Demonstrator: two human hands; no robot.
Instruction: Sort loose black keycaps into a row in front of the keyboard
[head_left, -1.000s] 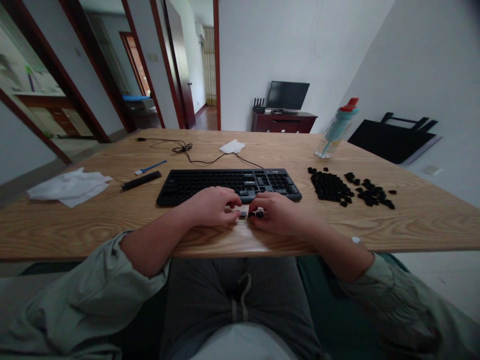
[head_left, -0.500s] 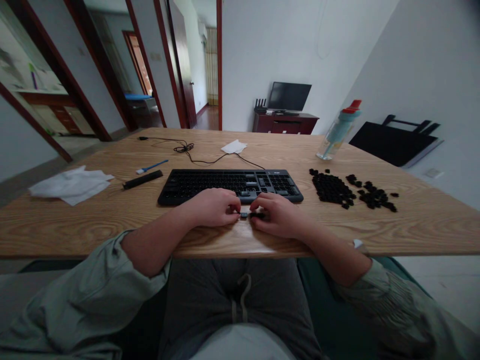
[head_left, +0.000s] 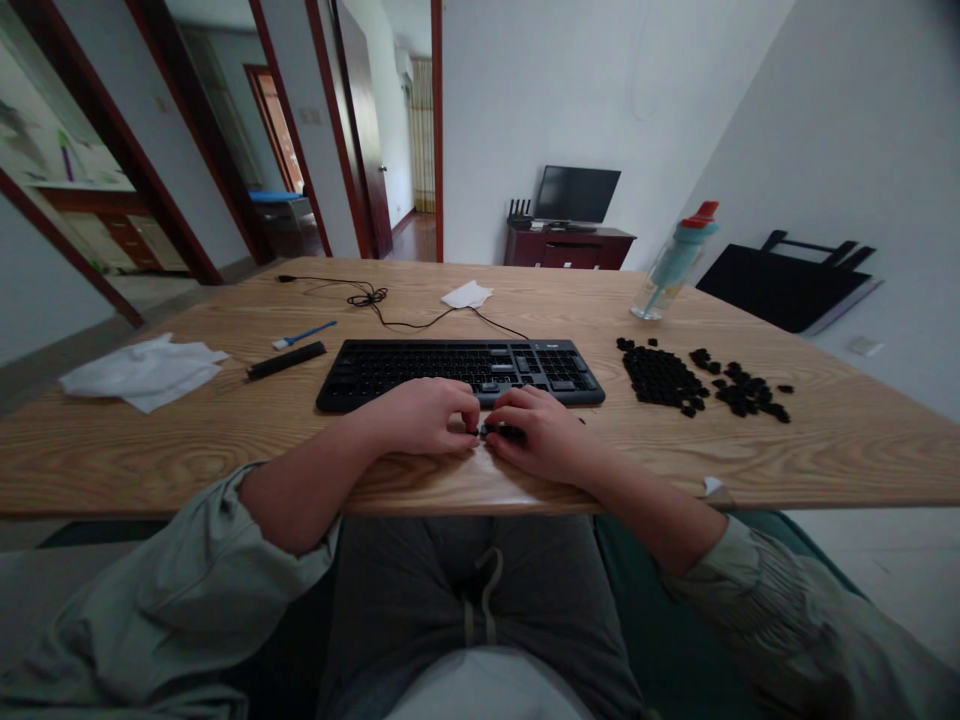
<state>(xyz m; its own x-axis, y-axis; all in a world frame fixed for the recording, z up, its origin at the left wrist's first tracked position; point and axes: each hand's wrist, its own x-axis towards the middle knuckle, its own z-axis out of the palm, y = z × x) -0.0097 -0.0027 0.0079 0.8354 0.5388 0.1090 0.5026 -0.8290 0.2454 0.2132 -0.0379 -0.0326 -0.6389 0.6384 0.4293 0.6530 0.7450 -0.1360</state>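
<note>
A black keyboard [head_left: 457, 375] lies on the wooden table, with many of its key places showing without tall caps and a few raised caps on its right part. In front of its near edge, my left hand [head_left: 424, 415] rests with thumb and forefinger pinched at a small dark piece, too small to make out. Facing it, my right hand [head_left: 544, 435] curls its fingers round dark keycaps, partly hidden beneath them. Between the two sets of fingertips sits a small dark keycap [head_left: 484, 431]. A tiny dark bit [head_left: 582, 421] lies right of my right hand.
Black keycaps [head_left: 664, 377] lie in a block at right, with a looser pile [head_left: 746, 390] beside them. A bottle [head_left: 671, 265] stands behind. At left are a white cloth [head_left: 146, 370], a black bar [head_left: 286, 360] and a blue brush [head_left: 306, 335]. Tissue [head_left: 468, 294] and cable [head_left: 420, 325] lie beyond.
My right hand has moved slightly left, closing the gap to my left hand around the small keycap. A tiny dark bit now shows to the right of my right hand.
</note>
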